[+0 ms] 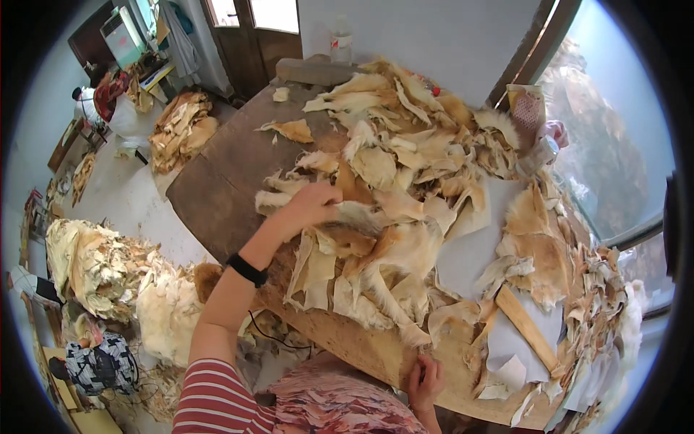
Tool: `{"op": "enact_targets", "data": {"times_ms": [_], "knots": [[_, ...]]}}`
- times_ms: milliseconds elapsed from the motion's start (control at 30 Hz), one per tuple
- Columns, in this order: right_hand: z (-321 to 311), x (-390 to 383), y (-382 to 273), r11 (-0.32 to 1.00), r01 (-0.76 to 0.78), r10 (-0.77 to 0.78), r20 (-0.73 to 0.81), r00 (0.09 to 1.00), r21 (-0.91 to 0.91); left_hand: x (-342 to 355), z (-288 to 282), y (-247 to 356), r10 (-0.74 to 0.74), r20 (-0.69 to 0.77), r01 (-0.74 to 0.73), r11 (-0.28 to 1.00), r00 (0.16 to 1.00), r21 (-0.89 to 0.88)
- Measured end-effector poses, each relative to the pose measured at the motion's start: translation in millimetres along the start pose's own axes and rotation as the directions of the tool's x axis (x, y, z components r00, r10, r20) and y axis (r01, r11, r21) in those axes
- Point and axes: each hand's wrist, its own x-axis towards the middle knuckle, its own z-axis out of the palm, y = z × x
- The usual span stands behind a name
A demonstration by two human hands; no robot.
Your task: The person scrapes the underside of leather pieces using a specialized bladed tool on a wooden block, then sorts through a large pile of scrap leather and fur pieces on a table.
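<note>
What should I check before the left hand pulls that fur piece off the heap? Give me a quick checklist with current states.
1. Left hand on a fur piece at the heap's near-left side: ok.
2. Grip closed on it: cannot tell, the fingers are partly buried.
3. Piece free of neighbours: not ok, other pelt scraps overlap it.
4. Right hand at the table edge, away from the pull: ok.
5. Bare wood left of the heap to lay it on: ok.
6. Wooden stick away from the hand: ok.
</note>
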Motion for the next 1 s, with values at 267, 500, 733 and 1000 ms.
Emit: {"op": "enact_targets", "data": {"times_ms": [267,500,733,1000], "knots": [[0.3,-0.5,-3.7,0.999,-0.039,0.038,0.053,0.998,0.015,-5.9,-32.6,20.7,-0.069,-0.013,0.053,0.864,0.998,-0.500],[-0.4,4.1,-4.8,1.000,-0.002,0.001,0.027,1.000,0.018,-21.1,-25.7,16.8,-0.106,0.045,0.106,0.689,0.993,-0.717],[-1.7,1.4,-6.7,0.998,-0.063,0.063,0.040,0.997,0.015,-30.4,-30.1,64.8,-0.086,-0.010,0.049,0.658,0.996,-0.751],[-0.8,3.0,-0.7,1.000,0.012,-0.012,0.013,1.000,0.022,-50.4,-21.1,87.4,-0.129,0.035,0.114,0.678,0.991,-0.726]]}}
